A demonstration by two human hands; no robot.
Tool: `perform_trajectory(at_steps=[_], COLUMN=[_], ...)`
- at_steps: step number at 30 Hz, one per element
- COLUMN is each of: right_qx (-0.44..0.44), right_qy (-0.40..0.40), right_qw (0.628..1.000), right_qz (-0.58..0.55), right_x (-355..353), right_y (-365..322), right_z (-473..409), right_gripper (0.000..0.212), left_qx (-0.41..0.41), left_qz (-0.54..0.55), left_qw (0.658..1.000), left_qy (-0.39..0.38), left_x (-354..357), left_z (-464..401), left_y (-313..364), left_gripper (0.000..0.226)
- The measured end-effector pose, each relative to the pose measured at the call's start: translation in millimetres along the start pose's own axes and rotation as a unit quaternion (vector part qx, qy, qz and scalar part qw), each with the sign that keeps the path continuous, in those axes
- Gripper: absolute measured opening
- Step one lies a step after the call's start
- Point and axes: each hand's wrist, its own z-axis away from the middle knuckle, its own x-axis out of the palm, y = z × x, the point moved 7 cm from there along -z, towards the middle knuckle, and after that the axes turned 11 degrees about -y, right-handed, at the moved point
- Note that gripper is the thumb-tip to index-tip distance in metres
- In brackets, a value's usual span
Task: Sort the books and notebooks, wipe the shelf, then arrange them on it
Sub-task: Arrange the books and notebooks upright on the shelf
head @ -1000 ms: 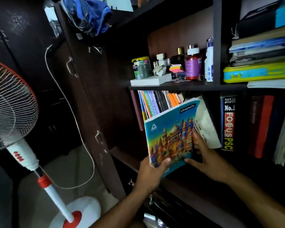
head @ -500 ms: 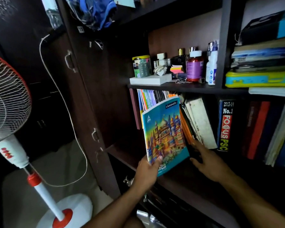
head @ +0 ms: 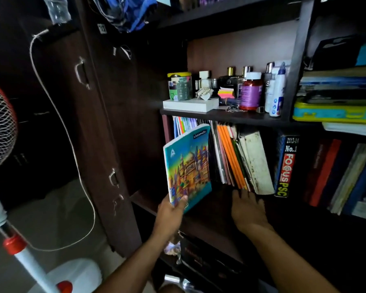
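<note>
Gripping a thin, floppy notebook (head: 188, 166) by its bottom corner, the left hand (head: 170, 214) lifts it before the shelf (head: 199, 223); the right hand (head: 248, 210), fingers spread flat, steadies leaning books (head: 241, 159).

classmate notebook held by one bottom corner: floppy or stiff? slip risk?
Likely floppy: the classmate notebook is thin and soft-covered, and its top edge looks curved. Probably light, since the left hand holds it by one bottom corner. The glossy-looking cover may slip in that small grip.

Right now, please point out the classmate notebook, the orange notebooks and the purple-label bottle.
classmate notebook (head: 188, 166), head view, front cover.
orange notebooks (head: 230, 155), head view, spines.
purple-label bottle (head: 250, 95), head view, label.
</note>
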Motion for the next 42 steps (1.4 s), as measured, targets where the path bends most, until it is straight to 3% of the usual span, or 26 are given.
perform_trajectory(at_steps=[5,11,16,20,24,29,34,38,42], right_qx=[0.033,-0.028,-0.077,-0.123,-0.125,-0.132,-0.139,-0.113,-0.095], right_qy=[0.029,0.089,0.143,0.127,0.125,0.119,0.056,0.054,0.057], right_qw=[0.999,0.985,0.916,0.924,0.907,0.932,0.977,0.989,0.992], right_qz=[-0.032,-0.146,-0.366,-0.338,-0.382,-0.314,-0.149,-0.075,-0.055], right_x=[4.2,2.1,-6.4,-4.5,-5.9,-3.3,8.7,12.5,13.6], right_y=[-14.5,-13.7,0.7,-7.1,-1.5,-3.7,-20.8,-25.2,-26.4], right_z=[-8.2,-11.1,-2.1,-1.2,-2.9,-4.6,-6.6,-10.5,-13.4], right_gripper=[0.059,0.056,0.061,0.073,0.071,0.06,0.057,0.083,0.053], left_qx=[0.007,0.006,0.001,0.003,-0.002,-0.021,-0.025,-0.031,-0.048], left_qz=[-0.02,-0.03,-0.057,-0.076,-0.053,-0.005,0.023,0.019,0.02], left_qw=[1.0,0.999,0.998,0.997,0.998,0.999,0.994,0.992,0.989], left_qy=[0.019,0.029,0.03,0.035,0.033,0.038,0.104,0.121,0.138], left_x=[-2.0,-2.6,2.0,4.5,4.4,-3.2,-30.5,-38.1,-43.8], left_z=[-3.1,-10.0,-10.8,-7.7,-5.7,-6.5,-4.6,-20.1,-49.4], left_y=[-6.7,-12.8,-17.6,-8.4,-0.9,-0.7,-8.5,-16.8,-16.4], left_gripper=[0.03,0.031,0.036,0.037,0.033,0.035,0.026,0.027,0.03])
